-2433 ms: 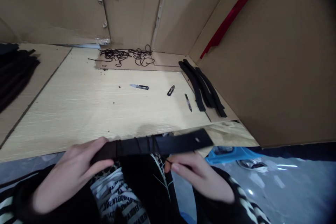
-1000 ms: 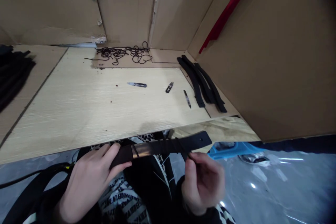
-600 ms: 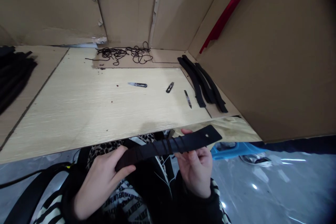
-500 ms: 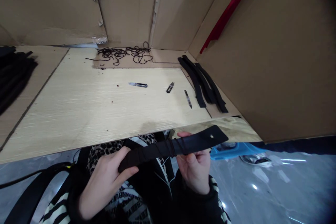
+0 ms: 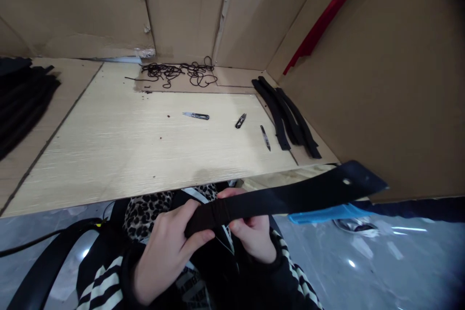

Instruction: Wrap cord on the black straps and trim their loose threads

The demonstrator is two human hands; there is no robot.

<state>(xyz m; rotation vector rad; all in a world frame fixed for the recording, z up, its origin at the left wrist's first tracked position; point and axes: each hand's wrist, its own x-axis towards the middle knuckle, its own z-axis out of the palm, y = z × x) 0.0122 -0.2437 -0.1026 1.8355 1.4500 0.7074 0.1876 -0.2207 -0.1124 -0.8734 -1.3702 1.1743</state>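
A long black strap [image 5: 298,194] with a small hole near its far end stretches from my lap out to the right, just below the table edge. Dark thread is wound around it close to my fingers. My left hand [image 5: 170,247] is closed on the strap's near end, thumb on top. My right hand [image 5: 252,232] is closed on the strap from below, right beside the wound thread. Both sleeves are black with pale stripes.
The pale wooden table [image 5: 119,145] carries a small knife [image 5: 196,116], thread snips [image 5: 240,120] and a thin blade [image 5: 265,137]. Black straps [image 5: 286,116] lie at the right, tangled thread [image 5: 178,71] at the back, a dark stack [image 5: 22,101] at the left. Cardboard walls [image 5: 381,82] enclose it.
The strap has slid out to the right, its holed end now much farther from my hands. The spread thread loops have bunched together near my fingers. My two hands have come closer.
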